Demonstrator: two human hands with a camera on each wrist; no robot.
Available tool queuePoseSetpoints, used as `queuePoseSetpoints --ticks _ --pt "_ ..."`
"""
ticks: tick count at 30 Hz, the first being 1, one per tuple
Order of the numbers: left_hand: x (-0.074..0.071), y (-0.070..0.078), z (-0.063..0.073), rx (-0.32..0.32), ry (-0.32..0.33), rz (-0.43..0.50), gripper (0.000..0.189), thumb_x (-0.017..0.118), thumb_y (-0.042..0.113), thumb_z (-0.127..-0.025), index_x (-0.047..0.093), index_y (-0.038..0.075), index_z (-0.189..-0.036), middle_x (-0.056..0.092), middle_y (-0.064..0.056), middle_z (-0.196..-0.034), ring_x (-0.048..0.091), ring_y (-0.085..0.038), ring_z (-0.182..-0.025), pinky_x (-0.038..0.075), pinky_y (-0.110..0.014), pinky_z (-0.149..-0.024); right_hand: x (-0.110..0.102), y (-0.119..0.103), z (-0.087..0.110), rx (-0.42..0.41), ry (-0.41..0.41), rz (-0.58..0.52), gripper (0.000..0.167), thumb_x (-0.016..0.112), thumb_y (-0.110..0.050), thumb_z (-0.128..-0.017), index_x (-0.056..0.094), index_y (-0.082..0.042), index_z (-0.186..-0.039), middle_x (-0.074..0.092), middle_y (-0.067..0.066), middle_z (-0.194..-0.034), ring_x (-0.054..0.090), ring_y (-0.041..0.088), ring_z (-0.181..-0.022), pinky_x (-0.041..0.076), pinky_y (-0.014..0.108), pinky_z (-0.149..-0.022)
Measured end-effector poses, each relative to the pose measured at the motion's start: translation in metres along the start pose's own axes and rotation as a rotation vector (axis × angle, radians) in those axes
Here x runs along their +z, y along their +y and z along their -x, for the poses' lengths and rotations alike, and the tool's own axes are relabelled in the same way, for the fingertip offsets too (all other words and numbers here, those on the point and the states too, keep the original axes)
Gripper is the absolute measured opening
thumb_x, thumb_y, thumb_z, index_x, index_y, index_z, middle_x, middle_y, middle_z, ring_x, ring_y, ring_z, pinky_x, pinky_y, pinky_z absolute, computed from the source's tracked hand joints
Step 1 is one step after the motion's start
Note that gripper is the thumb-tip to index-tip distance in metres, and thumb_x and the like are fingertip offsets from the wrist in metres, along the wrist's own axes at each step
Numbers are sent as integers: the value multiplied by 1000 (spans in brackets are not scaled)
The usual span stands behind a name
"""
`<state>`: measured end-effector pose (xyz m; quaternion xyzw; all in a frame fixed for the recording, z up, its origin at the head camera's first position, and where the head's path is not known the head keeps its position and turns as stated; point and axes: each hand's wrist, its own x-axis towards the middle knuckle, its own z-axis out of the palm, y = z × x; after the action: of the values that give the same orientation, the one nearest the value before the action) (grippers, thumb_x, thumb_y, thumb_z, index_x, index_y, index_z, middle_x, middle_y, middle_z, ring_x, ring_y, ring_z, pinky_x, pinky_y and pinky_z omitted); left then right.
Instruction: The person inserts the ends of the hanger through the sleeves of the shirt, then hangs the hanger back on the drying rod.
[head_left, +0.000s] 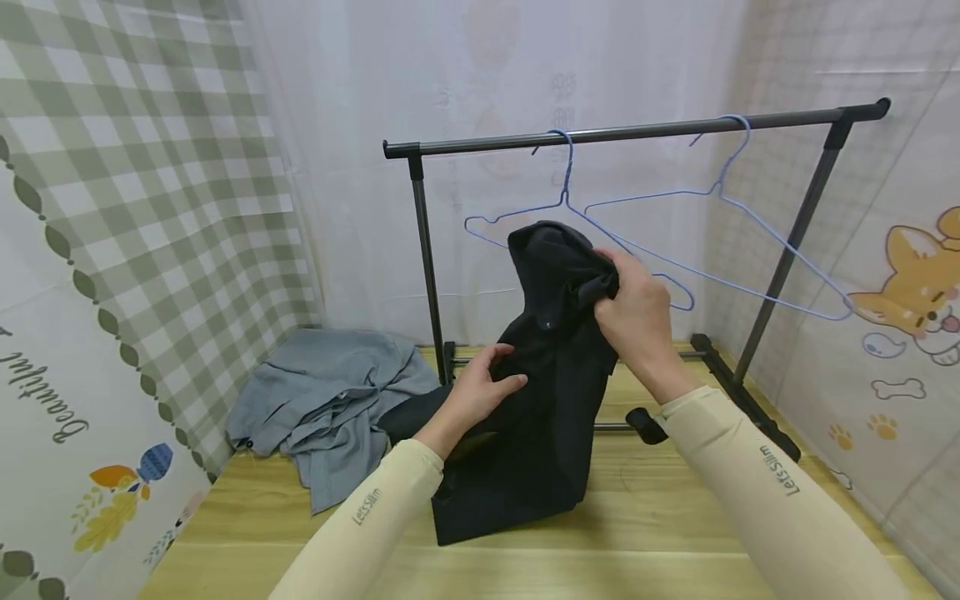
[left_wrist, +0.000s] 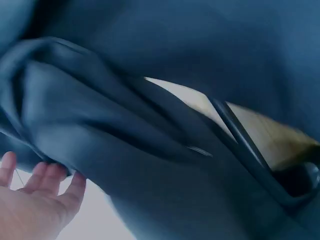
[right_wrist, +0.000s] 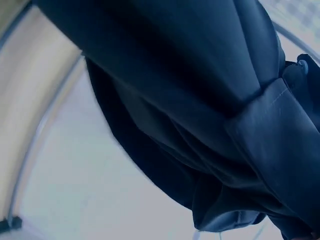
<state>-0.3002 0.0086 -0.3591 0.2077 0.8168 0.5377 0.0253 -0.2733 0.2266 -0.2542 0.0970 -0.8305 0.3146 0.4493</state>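
A black shirt point(head_left: 555, 400) hangs in front of the rack, its lower part reaching down over the tabletop. My right hand point(head_left: 637, 312) grips its bunched upper part; a collar-like flap point(right_wrist: 280, 145) and a button point(right_wrist: 303, 64) show in the right wrist view. My left hand point(head_left: 483, 392) is beside the shirt's left side, thumb and fingers spread apart. In the left wrist view, the left fingers point(left_wrist: 50, 175) are right at a fold of the dark cloth. Just behind the shirt, a blue wire hanger point(head_left: 564, 179) hangs from the rail, partly hidden.
A dark metal clothes rack point(head_left: 645, 132) stands on the wooden table point(head_left: 645, 517). Another blue hanger point(head_left: 722, 187) hangs farther right on it. A crumpled grey-blue garment point(head_left: 330, 400) lies at the left. Checked cloth point(head_left: 150, 167) and printed white curtains surround the table.
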Motion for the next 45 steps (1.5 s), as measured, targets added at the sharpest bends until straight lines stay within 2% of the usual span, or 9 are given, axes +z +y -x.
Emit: queuePoseSetpoints --ticks 10,15,22,25,29,31,35,42,45 --pt "-1 -9 3 -58 -69 -33 50 66 21 -97 50 15 -144 47 -4 -147 44 -28 -135 39 -47 -106 -41 -10 -43 -150 231 80 30 63 0 -90 71 -6 -118 71 14 -110 66 32 -103 50 49 -87" --pt "1 -9 4 -40 -84 -38 45 61 24 -100 50 16 -143 47 -4 -148 42 -29 -136 41 -48 -104 -38 -12 -38 -165 198 65 34 63 5 -87 71 -5 -118 71 14 -109 65 32 -105 49 49 -90" --pt "-3 -8 3 -51 -22 86 57 35 49 -107 43 10 -148 49 -12 -144 47 -31 -132 40 -50 -105 1 6 13 -70 -33 23 38 68 7 -82 68 -1 -119 68 17 -116 62 35 -110 46 49 -96" --pt "-6 -8 3 -53 -1 195 65 30 55 -106 39 8 -150 49 -14 -143 48 -32 -131 40 -52 -104 16 14 37 49 -268 -19 46 71 2 -84 63 -2 -129 63 19 -126 58 38 -117 44 51 -99" --pt "-8 -12 4 -66 22 242 54 45 48 -104 47 8 -140 55 -13 -133 57 -29 -118 46 -47 -97 27 23 58 248 -622 -120 57 71 -9 -89 50 -3 -142 55 23 -135 52 40 -122 41 54 -100" --pt "-8 -13 4 -68 60 220 46 53 40 -103 51 8 -136 58 -12 -129 58 -26 -112 47 -43 -95 28 27 64 326 -720 -195 57 66 -9 -93 46 -3 -145 54 25 -133 53 41 -117 43 54 -97" --pt "-9 -16 4 -51 135 134 35 55 27 -103 56 6 -132 61 -12 -124 59 -25 -106 47 -42 -92 26 32 68 338 -738 -206 45 54 -5 -98 49 -2 -143 58 23 -125 57 38 -109 47 51 -90" --pt "-16 -22 0 11 207 -221 31 49 10 -102 64 7 -129 65 -14 -126 60 -32 -115 47 -47 -96 18 51 76 268 -635 77 41 44 1 -95 60 -1 -133 64 25 -121 61 42 -105 50 53 -84" --pt "-21 -25 1 -10 237 -391 35 46 7 -101 66 12 -130 67 -12 -123 64 -32 -110 50 -45 -91 12 65 78 271 -584 168 38 46 0 -95 64 -1 -129 65 25 -120 61 44 -104 48 55 -85"
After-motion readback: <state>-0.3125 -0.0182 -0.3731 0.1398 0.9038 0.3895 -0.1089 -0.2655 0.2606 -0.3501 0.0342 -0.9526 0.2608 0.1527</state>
